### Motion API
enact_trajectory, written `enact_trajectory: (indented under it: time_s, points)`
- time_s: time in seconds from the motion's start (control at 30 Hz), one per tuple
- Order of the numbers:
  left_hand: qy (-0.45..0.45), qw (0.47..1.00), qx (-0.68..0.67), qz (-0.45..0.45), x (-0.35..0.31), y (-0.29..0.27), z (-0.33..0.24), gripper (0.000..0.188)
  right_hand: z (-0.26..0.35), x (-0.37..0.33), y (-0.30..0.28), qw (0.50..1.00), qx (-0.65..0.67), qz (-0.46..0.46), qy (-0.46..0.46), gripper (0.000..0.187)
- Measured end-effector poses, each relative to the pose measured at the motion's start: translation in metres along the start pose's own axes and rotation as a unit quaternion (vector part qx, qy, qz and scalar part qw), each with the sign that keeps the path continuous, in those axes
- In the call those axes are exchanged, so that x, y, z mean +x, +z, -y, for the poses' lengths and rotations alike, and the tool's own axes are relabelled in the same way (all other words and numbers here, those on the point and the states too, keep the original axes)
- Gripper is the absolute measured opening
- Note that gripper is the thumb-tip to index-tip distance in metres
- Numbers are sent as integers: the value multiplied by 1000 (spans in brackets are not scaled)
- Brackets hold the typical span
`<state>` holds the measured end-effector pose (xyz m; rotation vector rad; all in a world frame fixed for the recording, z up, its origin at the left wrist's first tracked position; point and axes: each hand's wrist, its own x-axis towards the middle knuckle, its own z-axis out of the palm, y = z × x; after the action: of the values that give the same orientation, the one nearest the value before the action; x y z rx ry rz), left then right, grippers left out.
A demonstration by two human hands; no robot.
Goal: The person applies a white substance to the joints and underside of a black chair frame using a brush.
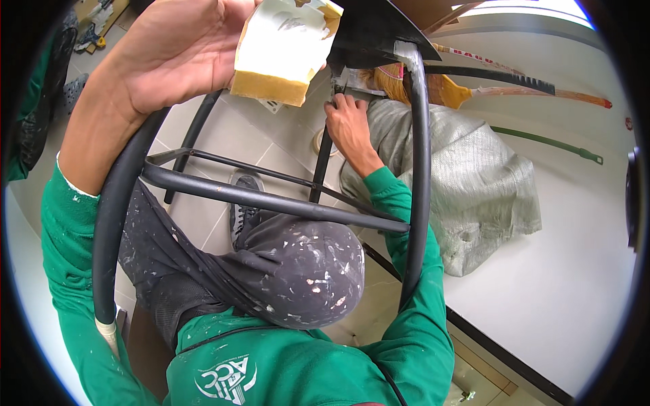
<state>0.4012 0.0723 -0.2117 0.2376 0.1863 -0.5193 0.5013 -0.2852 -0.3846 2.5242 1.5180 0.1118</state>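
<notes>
Upper centre: my left hand (179, 51) grips a soft, light sanding sponge block (284, 51) by its edges; it should compress easily, so I judge a loose pinch suffices. My right hand (349, 125) closes around the rigid black metal chair frame (420, 169), beside a grey woven sack (467, 183) at right.

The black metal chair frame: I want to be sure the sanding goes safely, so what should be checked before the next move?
1. Left hand grip on the yellow foam sanding block: ok, held in the fingers.
2. Right hand on the black metal chair frame: ok, gripping an upright bar near the dark seat corner.
3. Frame steadied: ok, it rests over the paint-spattered grey trouser knee.
4. Block touching the frame: cannot tell.
5. Abrasive face worn: cannot tell.
6. Nearby grey woven sack and broom: ok, apart from both hands.
</notes>
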Motion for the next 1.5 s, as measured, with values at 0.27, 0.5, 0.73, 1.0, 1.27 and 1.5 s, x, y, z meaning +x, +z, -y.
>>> enact_trajectory:
  time_s: [0.27,0.5,0.73,1.0,1.27,1.5]
  points:
    - [2,1000,22,10,0,-1,0,53,12,6,-3,999,-35,29,6,11]
    - [1,1000,20,5,2,0,0,54,20,9,-10,996,-66,60,7,11]
    - [11,999,31,-9,0,3,2,53,20,7,-4,994,-73,69,30,12]
    - [19,999,38,-28,-2,4,1,53,19,8,-14,996,-41,47,64,13]
    - [2,999,21,-27,1,2,1,53,7,-2,-18,995,-56,31,72,11]
    - [9,1000,27,-4,1,3,2,52,12,1,-12,999,-23,-3,34,9]
